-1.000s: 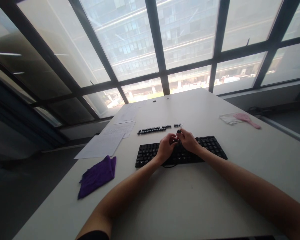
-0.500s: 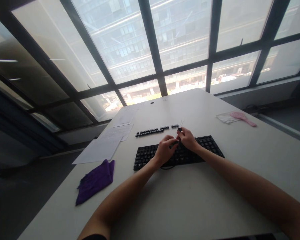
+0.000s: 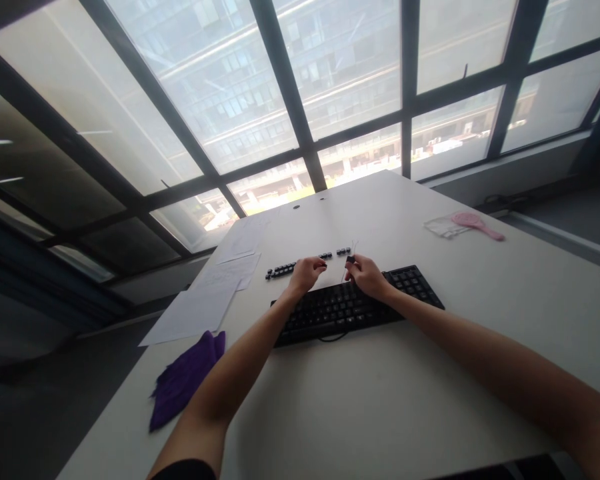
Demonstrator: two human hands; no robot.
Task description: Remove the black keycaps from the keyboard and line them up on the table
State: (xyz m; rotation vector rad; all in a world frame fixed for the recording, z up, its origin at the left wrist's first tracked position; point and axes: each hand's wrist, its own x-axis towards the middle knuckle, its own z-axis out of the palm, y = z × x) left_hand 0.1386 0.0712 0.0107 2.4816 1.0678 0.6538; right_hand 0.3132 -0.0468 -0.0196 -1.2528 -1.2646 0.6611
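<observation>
My left hand is just beyond the keyboard, over the row of loose black keycaps, and covers part of that row. Its fingertips are pinched on a small dark piece that looks like a keycap. My right hand grips a wire keycap puller with a black middle; thin wires stick out above and below the fingers. Below both hands lies a black keyboard, partly hidden by my forearms and right hand.
On the white table, a purple cloth lies at left, partly behind my left arm. Papers spread along the left edge. A pink brush-like item rests on a clear plastic bag at right.
My left hand has moved left and away from the keyboard to the keycap row with the small dark piece. My right hand has lifted slightly off the keys, still gripping the puller.
</observation>
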